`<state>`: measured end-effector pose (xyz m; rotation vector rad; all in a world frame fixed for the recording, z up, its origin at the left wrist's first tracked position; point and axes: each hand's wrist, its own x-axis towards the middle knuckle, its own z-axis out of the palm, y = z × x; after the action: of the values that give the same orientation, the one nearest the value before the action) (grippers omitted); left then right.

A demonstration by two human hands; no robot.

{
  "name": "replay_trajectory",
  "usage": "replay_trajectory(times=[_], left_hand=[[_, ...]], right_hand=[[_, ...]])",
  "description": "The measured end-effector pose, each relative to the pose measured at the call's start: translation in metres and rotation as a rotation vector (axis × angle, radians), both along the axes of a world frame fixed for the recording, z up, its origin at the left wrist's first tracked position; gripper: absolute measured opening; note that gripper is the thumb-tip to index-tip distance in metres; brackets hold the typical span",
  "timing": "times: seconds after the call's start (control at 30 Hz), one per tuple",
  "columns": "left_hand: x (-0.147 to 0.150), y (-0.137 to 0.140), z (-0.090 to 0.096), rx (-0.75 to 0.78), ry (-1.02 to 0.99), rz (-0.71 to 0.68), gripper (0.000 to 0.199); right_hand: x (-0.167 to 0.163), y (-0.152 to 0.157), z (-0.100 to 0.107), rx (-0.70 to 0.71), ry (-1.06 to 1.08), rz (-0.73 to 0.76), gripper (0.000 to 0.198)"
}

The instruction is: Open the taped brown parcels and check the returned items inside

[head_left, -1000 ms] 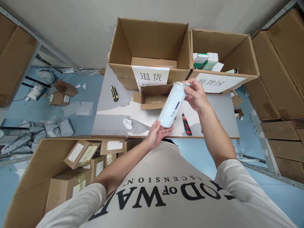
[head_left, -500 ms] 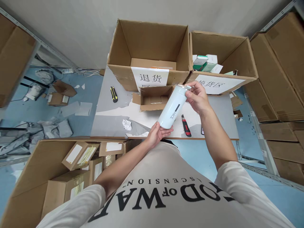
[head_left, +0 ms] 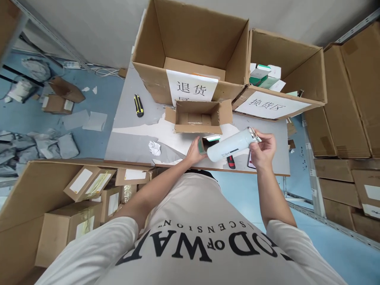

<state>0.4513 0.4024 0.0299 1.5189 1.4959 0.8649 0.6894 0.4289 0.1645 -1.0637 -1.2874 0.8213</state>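
Observation:
My right hand [head_left: 263,149] is closed round the lid end of a pale blue vacuum flask [head_left: 231,145], which is tilted with its base toward the left. My left hand [head_left: 196,152] grips a small green and white box [head_left: 202,145] whose top is open. The flask's base is beside the box's open end and partly covers it. Behind them on the table stands a small open cardboard box [head_left: 197,128]. A red and black utility knife [head_left: 231,162] lies under the flask, partly hidden.
Two large open cartons with paper signs, the left carton [head_left: 148,77] and the right carton [head_left: 319,101], stand at the table's back. A yellow and black cutter [head_left: 138,105] and crumpled paper [head_left: 154,148] lie left. A big carton [head_left: 18,198] holds several parcels.
My left hand has let go of the flask's base and now holds the green and white box. My right hand has moved right and down, tipping the flask flatter.

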Motion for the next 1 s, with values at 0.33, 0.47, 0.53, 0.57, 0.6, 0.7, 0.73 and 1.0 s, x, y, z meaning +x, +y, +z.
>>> replay_trajectory(times=[0.33,0.47,0.53,0.57,0.6,0.7,0.73,1.0], left_hand=[[-0.002,-0.005,-0.007,0.093,-0.001,-0.020,0.073],[0.000,-0.005,-0.010,0.106,-0.012,-0.058,0.071],[0.000,-0.004,-0.011,0.117,-0.015,-0.073,0.070],[0.000,-0.003,-0.012,0.120,-0.021,-0.070,0.070],[-0.001,-0.002,-0.013,0.120,-0.030,-0.066,0.070],[-0.003,0.001,-0.014,0.119,-0.045,-0.075,0.070],[-0.004,0.002,-0.015,0.119,-0.042,-0.080,0.070],[-0.007,-0.004,-0.019,0.085,-0.039,-0.130,0.074]], right_hand=[[-0.030,-0.015,-0.004,0.085,-0.283,0.051,0.041],[-0.034,-0.025,-0.014,0.157,-0.591,0.147,0.039],[-0.038,-0.028,-0.018,0.181,-0.796,0.185,0.036],[-0.040,-0.028,-0.019,0.182,-0.902,0.200,0.034],[-0.044,-0.029,-0.020,0.178,-1.008,0.211,0.031],[-0.057,-0.030,-0.021,0.132,-1.294,0.219,0.026],[-0.062,-0.030,-0.021,0.100,-1.369,0.217,0.025],[-0.086,-0.019,-0.025,-0.340,-1.519,0.319,0.029]])
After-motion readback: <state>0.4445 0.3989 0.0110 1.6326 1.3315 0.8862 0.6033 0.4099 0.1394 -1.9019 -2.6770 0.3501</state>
